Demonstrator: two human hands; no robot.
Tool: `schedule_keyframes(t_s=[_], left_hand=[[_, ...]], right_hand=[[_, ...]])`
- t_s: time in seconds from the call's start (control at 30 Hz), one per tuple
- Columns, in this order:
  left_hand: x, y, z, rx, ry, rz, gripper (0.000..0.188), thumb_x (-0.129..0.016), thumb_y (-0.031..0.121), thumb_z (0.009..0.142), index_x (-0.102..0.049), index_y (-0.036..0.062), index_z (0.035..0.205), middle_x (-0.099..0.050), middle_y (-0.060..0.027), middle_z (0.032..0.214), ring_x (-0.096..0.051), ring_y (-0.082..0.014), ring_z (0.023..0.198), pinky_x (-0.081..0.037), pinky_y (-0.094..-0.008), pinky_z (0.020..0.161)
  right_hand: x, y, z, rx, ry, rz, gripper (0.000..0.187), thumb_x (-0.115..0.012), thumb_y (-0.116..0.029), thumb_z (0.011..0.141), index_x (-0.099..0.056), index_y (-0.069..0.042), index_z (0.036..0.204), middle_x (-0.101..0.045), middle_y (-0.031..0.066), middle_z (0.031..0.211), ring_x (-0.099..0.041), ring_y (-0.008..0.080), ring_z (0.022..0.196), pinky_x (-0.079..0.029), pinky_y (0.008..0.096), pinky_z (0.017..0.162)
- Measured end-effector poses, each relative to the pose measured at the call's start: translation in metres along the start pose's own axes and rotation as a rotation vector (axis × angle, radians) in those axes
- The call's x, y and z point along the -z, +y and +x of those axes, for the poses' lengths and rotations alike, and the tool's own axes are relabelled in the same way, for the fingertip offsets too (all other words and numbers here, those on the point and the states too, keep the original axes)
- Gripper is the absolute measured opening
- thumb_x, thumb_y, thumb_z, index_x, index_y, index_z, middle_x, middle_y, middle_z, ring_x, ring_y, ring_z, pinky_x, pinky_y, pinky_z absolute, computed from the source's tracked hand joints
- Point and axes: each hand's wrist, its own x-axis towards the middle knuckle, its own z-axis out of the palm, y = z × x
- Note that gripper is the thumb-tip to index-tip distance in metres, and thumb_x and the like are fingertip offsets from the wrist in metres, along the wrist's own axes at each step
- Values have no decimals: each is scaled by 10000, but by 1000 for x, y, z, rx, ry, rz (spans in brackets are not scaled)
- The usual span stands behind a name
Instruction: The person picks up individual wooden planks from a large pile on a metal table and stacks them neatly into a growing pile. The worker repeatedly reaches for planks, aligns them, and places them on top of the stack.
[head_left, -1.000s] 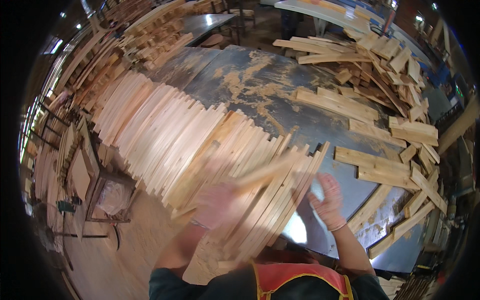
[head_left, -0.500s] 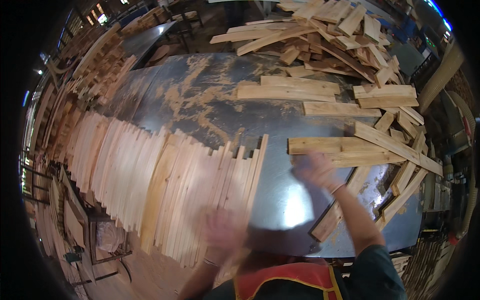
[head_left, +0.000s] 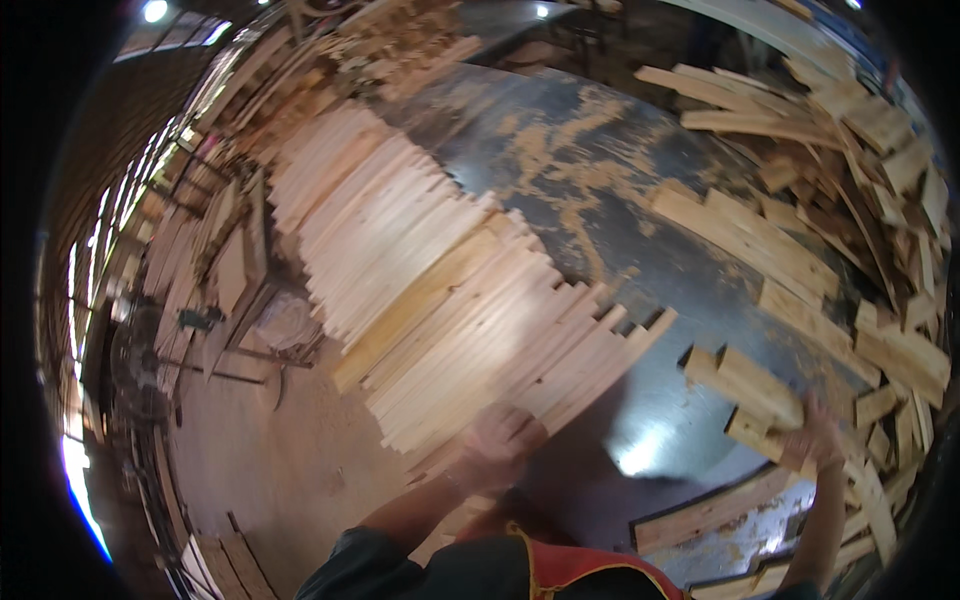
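A long row of narrow, pale wooden strips [head_left: 440,270] lies side by side on the dark metal table [head_left: 560,470]. My left hand [head_left: 500,445] is at the near ends of the rightmost strips; its fingers are smeared, so whether it grips them is unclear. On the right, my right hand [head_left: 815,440] has its fingers around the right-hand ends of a few short wooden boards [head_left: 745,385]. Their left ends point toward the strips, across a bare, shiny patch of metal.
A jumbled heap of wooden boards [head_left: 830,150] covers the table's far right. Loose boards [head_left: 760,240] lie in front of it. Sawdust [head_left: 570,150] is scattered over the far table. Stacked timber [head_left: 390,60] stands beyond the strips. One board [head_left: 710,510] lies near my right forearm.
The view has swung to the left and tilted. My right hand has moved from the boards' left part to their right-hand ends. My left hand stays by the strips' near ends.
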Motion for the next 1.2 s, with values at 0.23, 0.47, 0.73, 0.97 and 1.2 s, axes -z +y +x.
schedule_keyframes(t_s=[0.23, 0.47, 0.73, 0.97, 1.2], left_hand=[[-11, -10, -46, 72, -225, -65, 712, -730, 292, 752, -607, 121, 1431, -550, -118, 1467, -444, -359, 1444, -336, -523, 1225], [4, -15, -58, 90, -170, -201, 752, -765, 286, 722, -595, 72, 1423, -535, -119, 1485, -435, -361, 1442, -339, -515, 1216], [54, -91, -186, 553, 276, -283, 752, -752, 331, 914, -486, 95, 1577, -561, -178, 1442, -565, -339, 1326, -466, -499, 1107], [37, -171, -233, 1520, 601, -1222, 725, -720, 405, 1000, -388, 195, 1610, -611, -98, 1406, -597, -266, 1275, -536, -453, 979], [2, -144, -252, 1534, 511, -1522, 393, -690, 519, 1011, -703, 128, 964, -676, -5, 833, -658, -143, 732, -473, -261, 650]], right_hand=[[-44, -97, -57, 230, -151, -58, 1013, -839, -470, 772, -421, -128, 1629, -698, 221, 1353, -680, 371, 1167, -506, 448, 1062], [-42, -156, -147, 256, -367, 476, 597, -784, -215, 813, -682, -57, 1380, -792, 164, 1064, -751, 279, 881, -610, 365, 830], [-174, -84, -215, 82, 45, 1191, 425, -686, -71, 842, -654, -11, 1262, -684, 109, 944, -689, 240, 868, -574, 391, 755], [-116, -376, -182, -210, 22, 1141, 594, -861, -385, 853, -697, 74, 1193, -757, 126, 1025, -727, 222, 889, -599, 364, 784], [-140, -399, -142, 12, 97, 1419, 767, -805, -495, 915, -572, 23, 1429, -730, 188, 1234, -685, 240, 1130, -553, 379, 948]])
